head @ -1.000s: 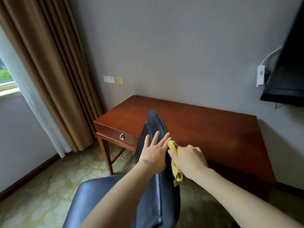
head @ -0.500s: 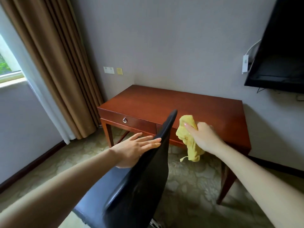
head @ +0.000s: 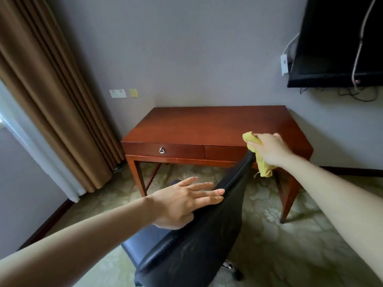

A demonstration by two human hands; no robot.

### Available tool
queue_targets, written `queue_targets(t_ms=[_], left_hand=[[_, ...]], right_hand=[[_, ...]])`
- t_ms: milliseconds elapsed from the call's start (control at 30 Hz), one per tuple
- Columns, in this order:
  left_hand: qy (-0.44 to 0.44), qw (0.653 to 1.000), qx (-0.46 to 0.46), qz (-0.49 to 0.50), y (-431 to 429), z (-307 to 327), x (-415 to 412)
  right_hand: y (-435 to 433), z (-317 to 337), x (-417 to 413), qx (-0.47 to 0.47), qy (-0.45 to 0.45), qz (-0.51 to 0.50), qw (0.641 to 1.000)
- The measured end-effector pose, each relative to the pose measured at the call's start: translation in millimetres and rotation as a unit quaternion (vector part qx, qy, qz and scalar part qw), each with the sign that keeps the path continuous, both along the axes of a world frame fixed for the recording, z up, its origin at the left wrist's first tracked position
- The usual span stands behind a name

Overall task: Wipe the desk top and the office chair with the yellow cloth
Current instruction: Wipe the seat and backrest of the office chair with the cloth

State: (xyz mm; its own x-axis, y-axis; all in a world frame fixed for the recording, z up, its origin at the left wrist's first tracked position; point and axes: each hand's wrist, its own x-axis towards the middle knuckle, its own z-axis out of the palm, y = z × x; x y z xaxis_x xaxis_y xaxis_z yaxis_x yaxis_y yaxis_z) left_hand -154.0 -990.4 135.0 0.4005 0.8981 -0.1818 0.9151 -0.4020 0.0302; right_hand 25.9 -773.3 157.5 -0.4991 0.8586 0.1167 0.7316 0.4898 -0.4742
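A black leather office chair stands in front of me, its backrest seen edge-on and leaning toward the desk. My left hand lies flat with straight fingers against the left face of the backrest. My right hand grips the crumpled yellow cloth just beside the top of the backrest, over the desk's front edge. The red-brown wooden desk stands against the grey wall, its top bare, with a ring-pull drawer in front.
Brown curtains hang at the left beside a window. A black wall-mounted television with dangling cables sits at the upper right. Wall sockets are left of the desk. Patterned carpet covers the floor around the chair.
The view has swung right and pulled back from the desk. My right hand with the cloth rose from the backrest's side to its top edge. My left hand slid lower on the backrest.
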Motion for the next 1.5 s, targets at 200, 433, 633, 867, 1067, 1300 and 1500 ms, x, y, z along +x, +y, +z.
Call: queue_targets(t_ms=[200, 433, 633, 867, 1067, 1300, 1500], left_hand=[[-0.082, 0.997, -0.01, -0.009, -51, 4, -21], [-0.027, 0.99, 0.13, 0.057, -114, -11, -29], [0.004, 0.961, 0.245, 0.13, -158, -52, -43], [-0.033, 0.937, 0.28, 0.205, -192, -65, -80], [-0.057, 0.917, 0.302, 0.255, -207, -72, -121], [-0.052, 0.872, 0.4, 0.279, -223, -94, -148], [-0.051, 0.843, 0.471, 0.257, -204, -108, -156]], right_hand=[[-33, -21, 1, 0.05, -0.029, -0.102, 0.993], [-104, -63, -10, 0.139, -0.003, -0.118, 0.983], [-192, -92, -20, 0.197, 0.06, -0.126, 0.97], [-298, -97, -89, 0.222, 0.075, 0.001, 0.972], [-338, -96, -160, 0.31, 0.003, 0.082, 0.947], [-308, -125, -153, 0.563, -0.017, 0.058, 0.824], [-282, -138, -111, 0.569, 0.022, 0.005, 0.822]])
